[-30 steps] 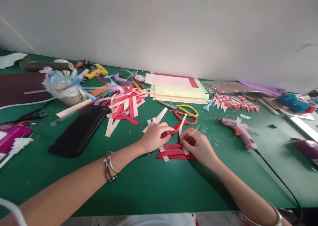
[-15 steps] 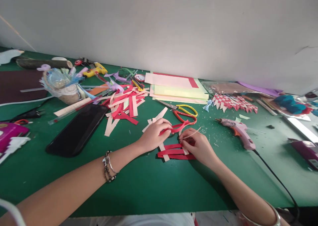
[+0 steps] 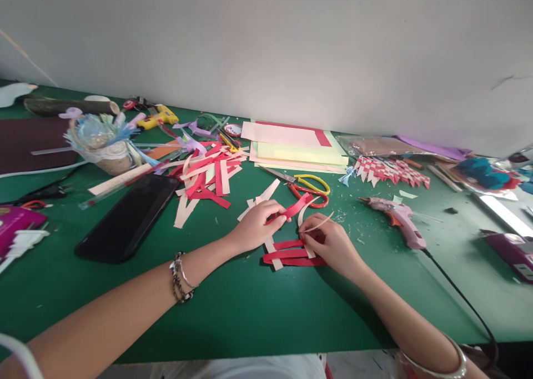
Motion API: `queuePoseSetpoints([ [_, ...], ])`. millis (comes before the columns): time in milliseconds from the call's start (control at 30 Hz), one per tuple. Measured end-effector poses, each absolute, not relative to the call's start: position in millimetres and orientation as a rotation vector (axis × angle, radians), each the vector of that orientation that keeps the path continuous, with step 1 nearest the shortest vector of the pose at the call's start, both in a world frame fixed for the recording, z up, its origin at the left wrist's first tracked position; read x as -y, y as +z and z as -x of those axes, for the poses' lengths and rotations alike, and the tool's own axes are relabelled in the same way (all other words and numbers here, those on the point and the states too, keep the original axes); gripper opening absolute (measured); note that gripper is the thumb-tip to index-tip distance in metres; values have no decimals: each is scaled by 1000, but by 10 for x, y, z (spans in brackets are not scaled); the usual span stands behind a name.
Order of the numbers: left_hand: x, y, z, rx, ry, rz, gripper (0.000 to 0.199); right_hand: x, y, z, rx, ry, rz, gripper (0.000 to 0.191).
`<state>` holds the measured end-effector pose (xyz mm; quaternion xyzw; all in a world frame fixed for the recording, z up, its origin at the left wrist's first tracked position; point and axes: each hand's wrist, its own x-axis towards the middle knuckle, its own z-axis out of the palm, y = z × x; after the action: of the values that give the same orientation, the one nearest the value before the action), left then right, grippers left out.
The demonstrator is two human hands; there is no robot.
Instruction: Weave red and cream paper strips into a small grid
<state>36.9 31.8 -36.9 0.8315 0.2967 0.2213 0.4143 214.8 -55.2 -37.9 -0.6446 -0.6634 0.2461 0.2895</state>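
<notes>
My left hand [image 3: 262,223] pinches a folded red paper strip [image 3: 297,205], whose free end points up and to the right. Close beside it, my right hand [image 3: 327,237] is closed on a pale pink paper strip [image 3: 303,212]; its fingertips are partly hidden. Beneath and between both hands lies a loose lattice of red paper strips [image 3: 287,255] crossed by pink ones [image 3: 273,257]. Just beyond the hands, scissors [image 3: 308,190] with yellow and red handles lie with the blades apart.
Red and pink strips [image 3: 208,179] are heaped left of the hands, near a black phone [image 3: 129,218]. Paper sheets [image 3: 295,145] lie by the wall. On the right are a pink glue gun [image 3: 400,220] with its cord and a red-and-white woven paper piece [image 3: 391,170].
The red strip in my left hand has swung up and turned, its loop opening toward the upper right. The pink strip ends at my right hand stand more apart. Both hands stay almost in place.
</notes>
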Motion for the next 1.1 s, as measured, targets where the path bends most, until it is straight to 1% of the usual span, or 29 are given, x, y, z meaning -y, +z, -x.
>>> queuePoseSetpoints([
  [133,-325,-412,-364,-717,527,-2001,21,551,-372,-2144,1775,655,1724,11],
  [333,-332,-415,-360,-703,602,-2066,22,545,-390,-2155,1776,655,1713,11],
  [500,-326,-390,-360,-758,507,-2035,25,547,-387,-2154,1786,652,1696,10],
  [633,-325,-356,-366,-773,633,-2112,25,551,-400,-2159,1771,668,1695,10],
  [700,-325,-349,-368,-795,617,-2133,25,552,-407,-2162,1769,669,1693,11],
  [833,-320,-383,-368,-767,533,-2022,23,552,-403,-2157,1775,656,1706,11],
  [1100,-297,-382,-361,-857,596,-1989,19,547,-393,-2157,1799,671,1701,11],
])
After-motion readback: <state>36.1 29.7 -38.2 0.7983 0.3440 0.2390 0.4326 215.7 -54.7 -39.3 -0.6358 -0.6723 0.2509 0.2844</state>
